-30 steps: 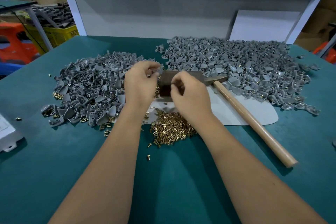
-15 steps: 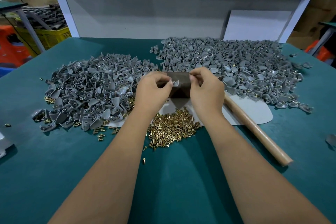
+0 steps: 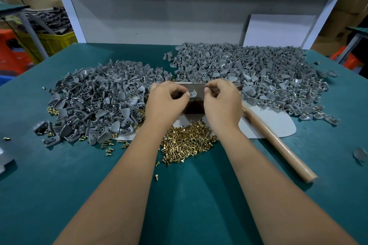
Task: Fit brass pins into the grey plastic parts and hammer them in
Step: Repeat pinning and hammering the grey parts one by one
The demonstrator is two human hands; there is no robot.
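A single small grey plastic part (image 3: 192,94) sits between my two hands over the dark rectangular metal block (image 3: 194,103), and the thumb and curled fingers of my left hand (image 3: 166,101) pinch its left edge. My right hand (image 3: 222,103) is curled just beside it, thumb and forefinger closed together at the part's right side; whether that grip has a pin in it I cannot tell, since anything there is too small to see. Directly below my wrists lies one heap of short brass pins (image 3: 187,142), too many to count, spilling off a pale grey flat mat (image 3: 274,125) onto the teal bench (image 3: 59,175). About a dozen stray pins are scattered to the left of the heap, and one lone brass pin (image 3: 156,177) lies nearer me between my forearms. Two piles of grey parts flank the block: a left pile (image 3: 99,103) with a few pins along its near edge, and a larger right pile (image 3: 249,77) reaching toward the back, with brass glinting in many of its pieces. One hammer with a wooden handle (image 3: 278,145) lies at an angle on the mat's right side, its head hidden behind my right hand. A white board (image 3: 276,30) leans against the back panel behind the right pile.
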